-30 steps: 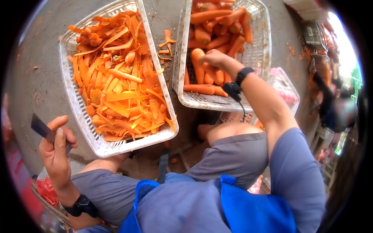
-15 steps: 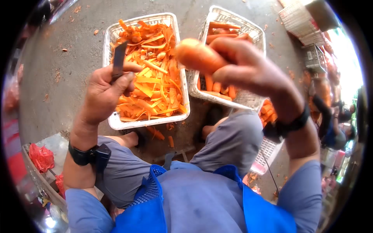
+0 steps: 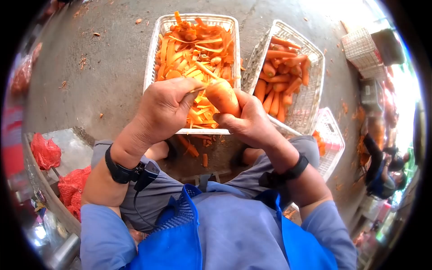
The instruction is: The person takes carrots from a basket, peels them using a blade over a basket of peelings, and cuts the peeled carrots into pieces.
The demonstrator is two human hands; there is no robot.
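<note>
My right hand (image 3: 252, 119) grips a thick carrot (image 3: 223, 96) by its near end, the other end pointing up and left. Against the carrot's upper left side is my left hand (image 3: 168, 105), closed with the knuckles up. It is wrapped round a knife whose blade is mostly hidden from this angle. Beneath both hands stands a white plastic crate (image 3: 155, 49) heaped with carrot peelings (image 3: 198, 49) and cut ends. To its right, a second white crate (image 3: 318, 85) holds several whole carrots (image 3: 281, 78).
A third white crate (image 3: 330, 153) with carrots sits by my right knee. Red plastic bags (image 3: 45, 153) lie at the left. Stacked crates (image 3: 363, 47) stand at the far right, and another person (image 3: 382, 175) is near them. Scraps dot the concrete floor.
My hands have come together over the peelings crate; they were apart, the knife blade raised on the left. The carrot has moved in and down towards the knife. The view has shifted left.
</note>
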